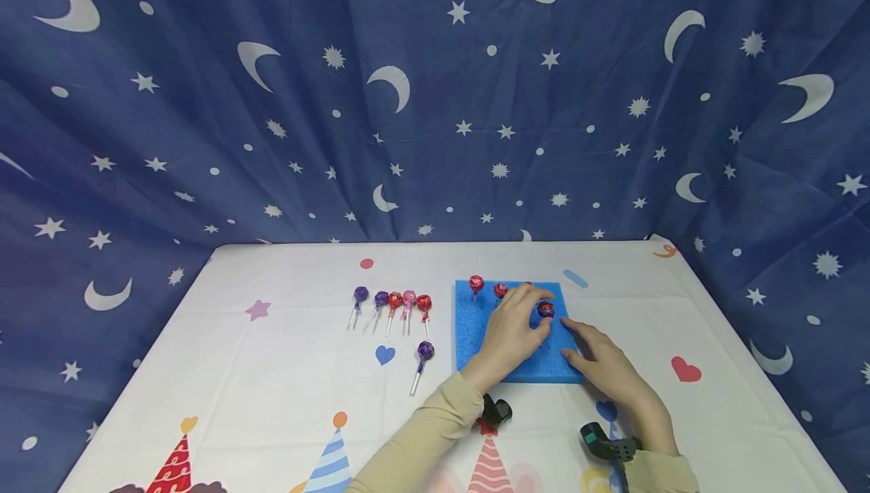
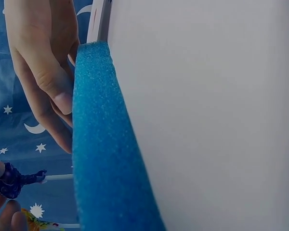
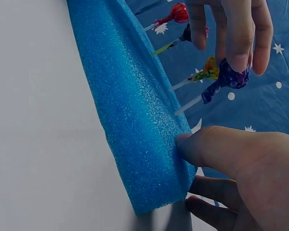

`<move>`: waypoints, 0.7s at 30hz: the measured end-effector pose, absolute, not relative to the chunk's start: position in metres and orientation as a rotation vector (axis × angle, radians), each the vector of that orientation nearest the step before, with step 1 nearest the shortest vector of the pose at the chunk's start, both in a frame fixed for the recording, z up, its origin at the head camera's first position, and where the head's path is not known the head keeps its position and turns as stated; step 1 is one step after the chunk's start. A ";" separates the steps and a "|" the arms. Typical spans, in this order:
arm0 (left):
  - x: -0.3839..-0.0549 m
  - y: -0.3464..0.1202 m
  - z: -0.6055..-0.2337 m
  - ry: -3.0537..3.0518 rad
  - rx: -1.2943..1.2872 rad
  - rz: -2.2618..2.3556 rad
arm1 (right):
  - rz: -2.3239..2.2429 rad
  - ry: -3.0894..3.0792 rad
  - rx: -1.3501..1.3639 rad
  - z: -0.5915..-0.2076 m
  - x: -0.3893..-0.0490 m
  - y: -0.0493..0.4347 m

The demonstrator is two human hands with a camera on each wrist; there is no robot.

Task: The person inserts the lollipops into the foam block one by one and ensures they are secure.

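Observation:
My left hand reaches over the blue foam block. Its thumb and fingers pinch the wrapped head of a purple lollipop, whose white stick meets the foam. The same purple lollipop shows between the fingertips in the left wrist view. At the block's right edge is my right hand, thumb and extended fingers touching the foam. Beside the pinched lollipop stand a yellow lollipop, a dark lollipop and a red lollipop, their sticks in the block. The left hand partly hides the foam's top.
Left of the block, several lollipops lie in a row, among them a purple one and a pink one. A single purple lollipop lies nearer the front. Behind the white patterned tablecloth hangs a dark blue curtain.

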State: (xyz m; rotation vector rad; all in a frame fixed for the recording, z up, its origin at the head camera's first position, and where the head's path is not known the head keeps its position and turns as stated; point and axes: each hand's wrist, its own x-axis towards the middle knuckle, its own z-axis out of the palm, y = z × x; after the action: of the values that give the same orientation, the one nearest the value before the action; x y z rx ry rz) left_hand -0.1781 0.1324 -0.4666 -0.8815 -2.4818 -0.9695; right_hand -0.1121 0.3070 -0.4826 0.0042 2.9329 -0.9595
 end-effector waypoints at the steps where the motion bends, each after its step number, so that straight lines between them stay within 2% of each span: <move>1: -0.178 0.132 -0.466 -2.482 -0.878 -0.973 | -0.955 2.933 0.004 -0.483 -0.112 0.307; 21: -0.180 0.132 -0.465 -2.465 -0.908 -1.020 | -0.950 2.945 -0.009 -0.483 -0.113 0.309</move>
State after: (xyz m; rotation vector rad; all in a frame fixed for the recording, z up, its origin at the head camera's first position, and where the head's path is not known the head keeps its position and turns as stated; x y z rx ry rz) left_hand -0.1795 0.1325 -0.4651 -0.9080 -2.4647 -1.0201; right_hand -0.1132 0.3092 -0.4833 -0.0089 2.9454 -0.9496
